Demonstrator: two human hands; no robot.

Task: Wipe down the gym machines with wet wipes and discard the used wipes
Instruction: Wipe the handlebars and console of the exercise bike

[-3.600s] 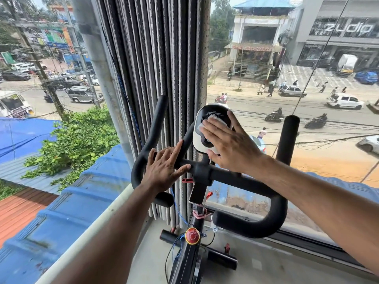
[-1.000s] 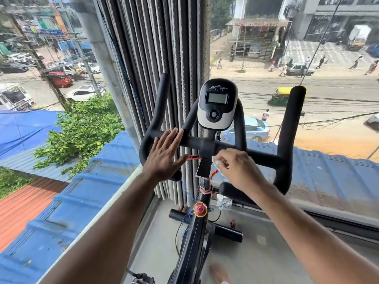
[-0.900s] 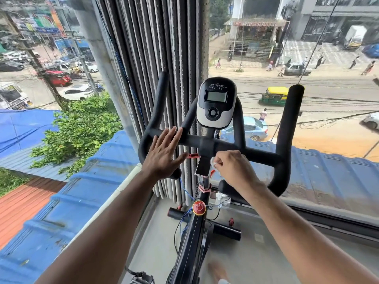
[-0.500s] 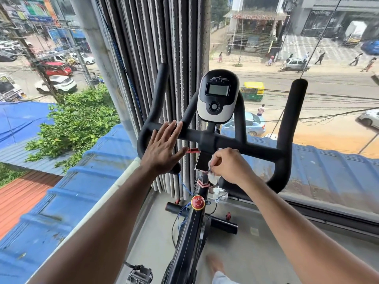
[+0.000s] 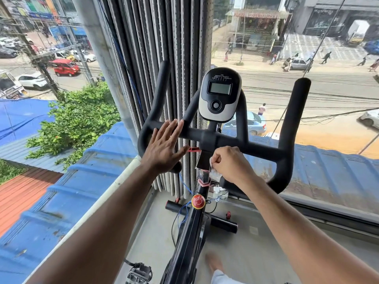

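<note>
A: Item one, your right hand (image 5: 231,165)?
B: Fingers curled, thumb and fingertips pinching a white wet wipe (image 5: 213,171). The wipe sits crumpled against the black handlebar stem (image 5: 203,162) of the exercise bike, just under the crossbar. Most of it is hidden by your knuckles.

A: Item two, your left hand (image 5: 164,148)?
B: Fingers straight and close together, thumb spread to the right. The palm lies flat on the left side of the black handlebar (image 5: 266,147), with the fingertips reaching over the bar. It holds nothing.

A: Item three, fittings near the hands?
B: A grey and black display console (image 5: 219,95) stands upright above the crossbar, screen blank. A red lever (image 5: 193,149) sticks out from the stem between your two hands. A red round knob (image 5: 198,201) sits on the frame lower down, with blue cable (image 5: 183,210) beside it.

A: Item four, surroundings?
B: A grey vertical blind (image 5: 164,48) hangs behind the bar. The window glass shows a street with cars and a blue roof (image 5: 61,201). A pedal (image 5: 138,273) shows at the bottom edge.
</note>
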